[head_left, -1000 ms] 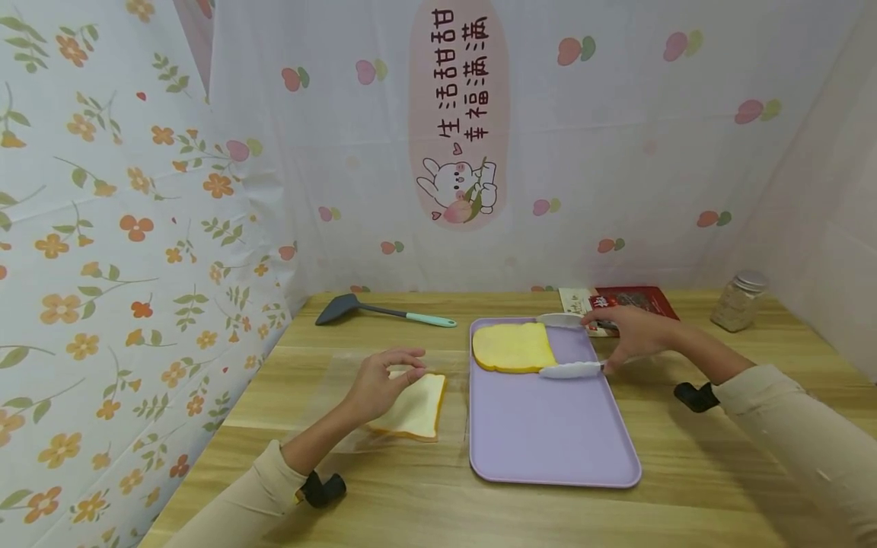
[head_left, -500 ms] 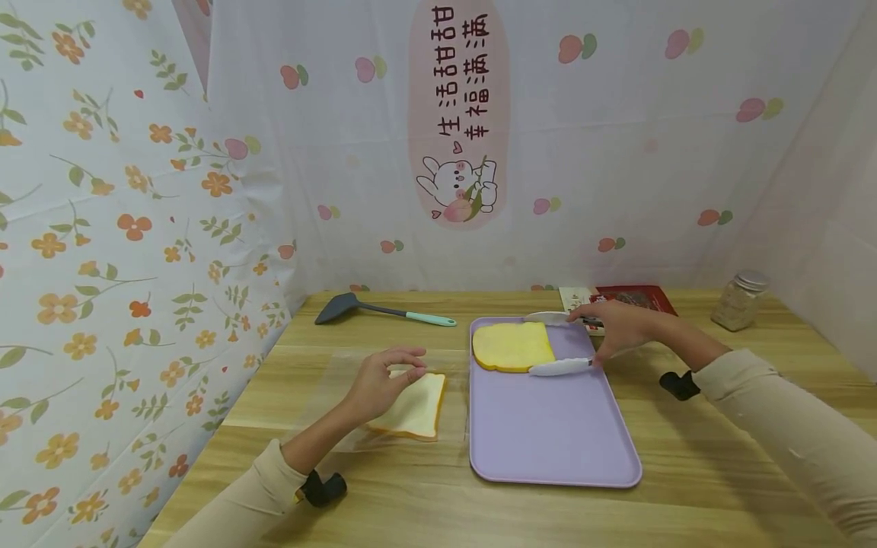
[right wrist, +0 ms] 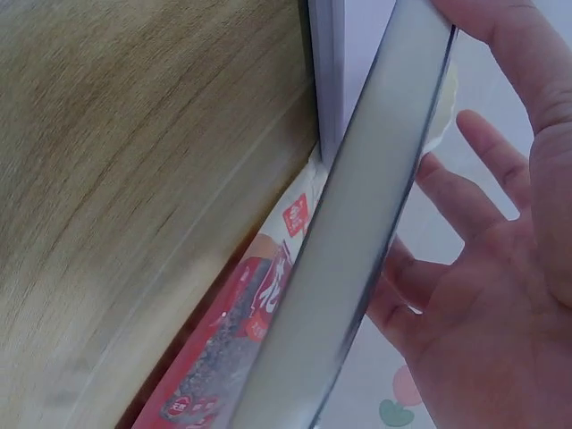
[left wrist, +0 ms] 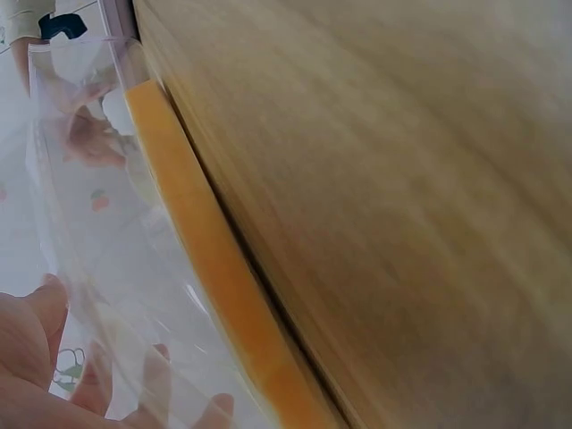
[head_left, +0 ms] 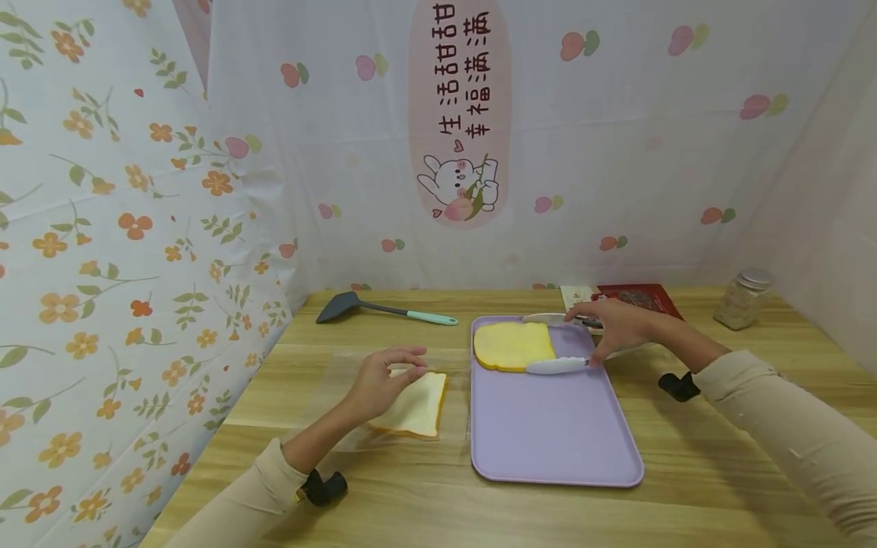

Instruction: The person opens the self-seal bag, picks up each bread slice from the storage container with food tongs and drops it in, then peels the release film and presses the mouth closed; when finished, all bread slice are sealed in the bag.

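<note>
My right hand (head_left: 620, 327) holds a pair of metal tongs with white scalloped tips (head_left: 557, 365), thumb on one arm and fingers on the other. The tips lie along the far and near sides of a yellow bread slice (head_left: 510, 344) on the purple tray (head_left: 555, 426). One tong arm (right wrist: 357, 214) runs across the right wrist view beside my palm. Left of the tray, my left hand (head_left: 380, 384) arches over a pale bread slice (head_left: 414, 407) in a clear plastic bag (left wrist: 98, 223). Its fingers show through the raised film, apart from the thumb.
A spatula with a mint handle (head_left: 387, 308) lies at the back left. Behind the tray is a red and white food packet (head_left: 637, 297), partly hidden by my right hand. A lidded glass jar (head_left: 743, 299) stands at the back right. Patterned cloth hangs behind the wooden table.
My right hand has moved left with the tongs, and their tips reach further along the yellow slice. My left hand and the bagged slice have stayed in place.
</note>
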A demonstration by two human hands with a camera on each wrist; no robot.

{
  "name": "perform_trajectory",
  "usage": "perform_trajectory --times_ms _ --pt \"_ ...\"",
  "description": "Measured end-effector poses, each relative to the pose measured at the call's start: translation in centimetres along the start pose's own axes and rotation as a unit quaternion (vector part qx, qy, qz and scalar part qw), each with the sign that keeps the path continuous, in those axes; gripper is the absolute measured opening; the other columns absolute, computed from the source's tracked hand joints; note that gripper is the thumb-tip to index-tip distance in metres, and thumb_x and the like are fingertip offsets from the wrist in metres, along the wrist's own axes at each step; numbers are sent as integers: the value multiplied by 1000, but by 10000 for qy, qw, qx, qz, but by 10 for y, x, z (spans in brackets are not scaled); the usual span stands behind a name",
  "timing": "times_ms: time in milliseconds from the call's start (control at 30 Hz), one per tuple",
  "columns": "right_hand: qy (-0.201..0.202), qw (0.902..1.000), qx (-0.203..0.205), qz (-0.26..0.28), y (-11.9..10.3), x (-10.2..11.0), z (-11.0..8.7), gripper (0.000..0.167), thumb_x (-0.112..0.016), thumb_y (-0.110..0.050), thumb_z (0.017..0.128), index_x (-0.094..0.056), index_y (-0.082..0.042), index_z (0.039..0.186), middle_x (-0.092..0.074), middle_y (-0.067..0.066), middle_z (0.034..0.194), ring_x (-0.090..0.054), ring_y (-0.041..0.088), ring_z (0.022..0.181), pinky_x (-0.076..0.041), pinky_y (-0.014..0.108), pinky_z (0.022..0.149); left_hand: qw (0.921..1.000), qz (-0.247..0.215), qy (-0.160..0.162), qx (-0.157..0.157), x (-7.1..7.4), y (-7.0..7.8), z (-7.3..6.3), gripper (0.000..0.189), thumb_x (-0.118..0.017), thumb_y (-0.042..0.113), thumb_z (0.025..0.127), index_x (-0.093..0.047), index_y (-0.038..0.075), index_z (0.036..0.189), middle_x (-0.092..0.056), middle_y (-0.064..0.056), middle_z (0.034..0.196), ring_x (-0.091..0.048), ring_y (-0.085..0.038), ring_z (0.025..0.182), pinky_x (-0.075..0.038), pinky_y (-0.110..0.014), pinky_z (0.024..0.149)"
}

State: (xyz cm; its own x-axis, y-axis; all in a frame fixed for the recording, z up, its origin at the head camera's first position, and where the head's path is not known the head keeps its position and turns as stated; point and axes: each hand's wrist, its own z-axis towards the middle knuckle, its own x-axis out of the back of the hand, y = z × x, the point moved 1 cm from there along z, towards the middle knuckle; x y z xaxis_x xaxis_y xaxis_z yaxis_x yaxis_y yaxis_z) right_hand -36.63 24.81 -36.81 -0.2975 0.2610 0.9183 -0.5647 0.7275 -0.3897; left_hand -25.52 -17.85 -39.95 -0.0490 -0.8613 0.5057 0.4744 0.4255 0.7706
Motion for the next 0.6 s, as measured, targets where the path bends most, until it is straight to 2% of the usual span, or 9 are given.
perform_trajectory --times_ms 233,400,600 --pt "271 9996 109 19 -4 -1 -4 77 -92 -44 64 -61 -7 124 -60 14 130 -53 42 123 -44 63 97 10000 5 -57 39 1 3 -2 15 -73 20 91 -77 6 94 -68 -13 123 -58 -34 124 -40 -63 101" --pt "360 9993 34 82 -5 -1 -9 73 -91 -45 66 -62 -6 120 -62 12 127 -54 40 122 -43 62 98 10000 -1 -65 22 1 4 -2 16 -72 20 91 -76 4 95 -68 -11 123 -57 -34 124 -41 -64 100" --pt "515 9986 -49 93 -10 -1 -18 71 -89 -46 69 -62 -5 119 -64 11 126 -56 38 121 -44 61 97 9999 -17 -43 102 2 5 -3 14 -72 20 91 -77 7 94 -68 -11 124 -56 -35 125 -39 -70 96"
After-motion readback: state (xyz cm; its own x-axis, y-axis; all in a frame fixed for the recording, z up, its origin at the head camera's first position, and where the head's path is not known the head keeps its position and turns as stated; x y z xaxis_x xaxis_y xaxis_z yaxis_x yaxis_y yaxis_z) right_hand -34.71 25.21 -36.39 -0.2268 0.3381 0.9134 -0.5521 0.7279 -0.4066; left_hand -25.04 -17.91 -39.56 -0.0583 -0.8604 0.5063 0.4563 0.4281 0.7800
